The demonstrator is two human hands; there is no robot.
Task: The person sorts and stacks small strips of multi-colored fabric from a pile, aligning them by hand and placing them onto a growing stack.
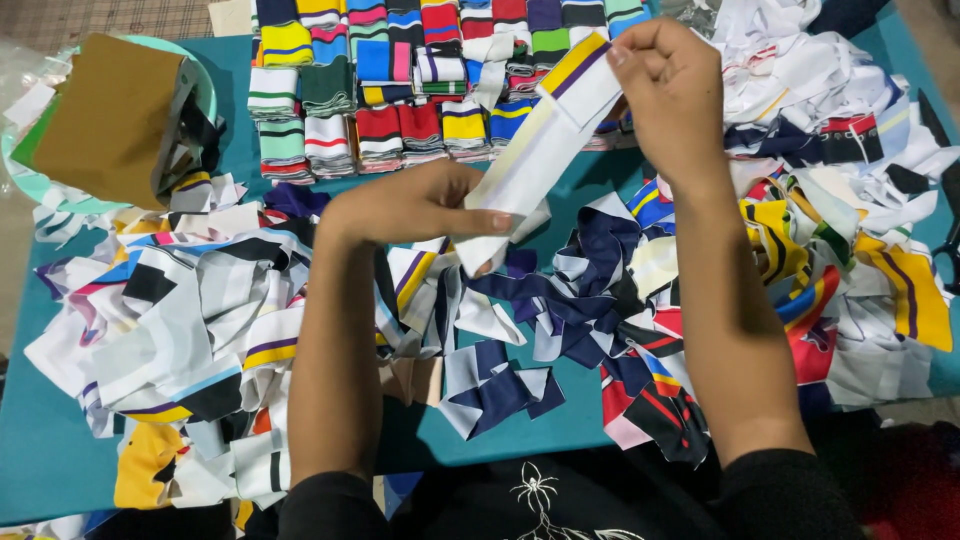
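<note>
A long white knit strip point(535, 150) with yellow and purple stripes at its far end is stretched between both hands above the teal table point(40, 460). My left hand point(405, 203) pinches its near end between thumb and fingers. My right hand point(672, 85) grips the striped far end, raised over the folded stacks. The strip runs slanted from lower left to upper right. Loose striped fabric pieces point(200, 320) lie under and around both forearms.
Rows of folded striped knit bands point(380, 90) stand at the back centre. A brown paper bag point(105, 115) rests on a pale green tray at the back left. A heap of white and coloured scraps point(850, 200) fills the right side, with dark scissors point(950, 240) at the right edge.
</note>
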